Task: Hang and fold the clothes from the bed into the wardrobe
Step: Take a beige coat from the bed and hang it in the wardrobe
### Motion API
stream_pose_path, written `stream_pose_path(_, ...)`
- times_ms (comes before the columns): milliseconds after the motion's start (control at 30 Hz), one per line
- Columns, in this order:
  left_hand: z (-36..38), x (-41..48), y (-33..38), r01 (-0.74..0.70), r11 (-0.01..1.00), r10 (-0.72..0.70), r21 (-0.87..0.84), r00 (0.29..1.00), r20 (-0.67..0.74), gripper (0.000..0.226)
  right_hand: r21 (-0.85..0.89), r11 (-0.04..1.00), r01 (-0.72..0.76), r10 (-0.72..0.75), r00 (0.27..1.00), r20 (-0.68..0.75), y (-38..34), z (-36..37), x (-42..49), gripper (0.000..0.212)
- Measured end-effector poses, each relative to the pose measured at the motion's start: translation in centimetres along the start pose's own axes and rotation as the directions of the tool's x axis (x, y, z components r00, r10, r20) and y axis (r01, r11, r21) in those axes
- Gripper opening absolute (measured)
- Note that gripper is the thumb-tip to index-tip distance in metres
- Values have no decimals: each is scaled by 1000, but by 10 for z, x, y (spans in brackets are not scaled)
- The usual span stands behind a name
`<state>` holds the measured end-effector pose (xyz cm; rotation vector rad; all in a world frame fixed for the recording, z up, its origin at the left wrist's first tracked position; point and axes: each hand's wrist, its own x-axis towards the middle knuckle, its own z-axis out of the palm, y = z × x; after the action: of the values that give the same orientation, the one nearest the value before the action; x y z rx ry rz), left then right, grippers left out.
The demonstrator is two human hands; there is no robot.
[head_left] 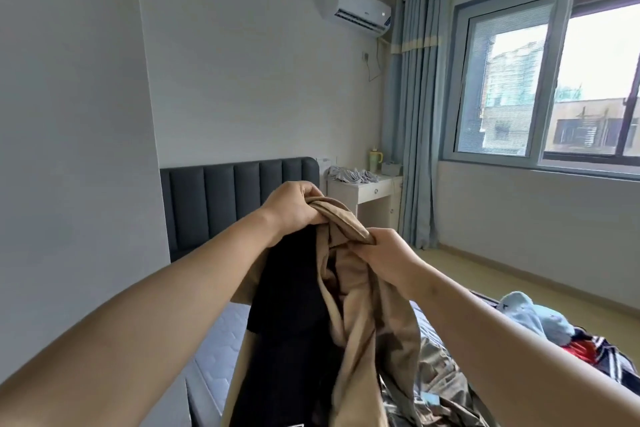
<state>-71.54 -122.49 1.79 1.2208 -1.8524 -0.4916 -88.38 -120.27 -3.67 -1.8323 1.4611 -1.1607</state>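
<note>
- Head view: your left hand (294, 206) and right hand (388, 250) hold the tan coat (360, 305) up by its collar. The fingers (310, 192) are curled, pinching bunched fabric (black lining (291, 305) faces you).
- The coat hangs over the bed (214, 340), hem out of frame. Wardrobe not in view.
- Risk: the collar looks twisted between your hands, so it may go onto a hanger crooked, or drop if one pinch loosens.
- Risk: the trailing hem could snag the grey-green garment (440, 378) beneath it and drag it off the bed when you turn.
- The light blue garment (533, 319) and striped garment (595, 350) lie further right on the bed, not yet put away.
- Containers: the nightstand drawer (375, 191) is closed, contents hidden. A green jug (374, 160) and small box (391, 168) stand on its tabletop (381, 180) beside a grey cloth pile (349, 175) (can't tell what either holds).
</note>
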Motion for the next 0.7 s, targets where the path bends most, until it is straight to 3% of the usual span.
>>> stream_pose_path(133,-25,-5,-12,-11,968,-22,250,991,129,23,-206,977,54,-63,997,-37,-2,-4,6,28)
stream_pose_path(233,-33,-8,-25,46,934,-41,355,999,-23,19,-204,977,67,-68,998,4,-10,5,12,36)
stream_pose_path(333,-25,-17,-40,140,884,-78,446,985,-155,25,14,998,-69,69,998,-13,-22,18,17,32)
stream_pose_path(400,-13,-24,-47,190,854,-113,485,976,-184,35,224,958,-181,191,981,-23,-24,26,20,26)
stream_pose_path(500,-2,-30,-48,219,912,-173,346,972,-158,39,421,851,-314,355,934,-21,-20,35,22,22)
stream_pose_path(600,-9,-40,-39,274,954,-266,-124,961,80,40,596,709,-377,501,864,-50,-15,38,25,21)
stream_pose_path(633,-13,-44,-38,295,934,-250,-200,943,220,45,640,665,-386,542,838,-58,-15,39,26,20)
stream_pose_path(700,-17,-55,-39,282,946,-184,-161,873,451,59,726,582,-366,581,812,-56,-19,42,27,23)
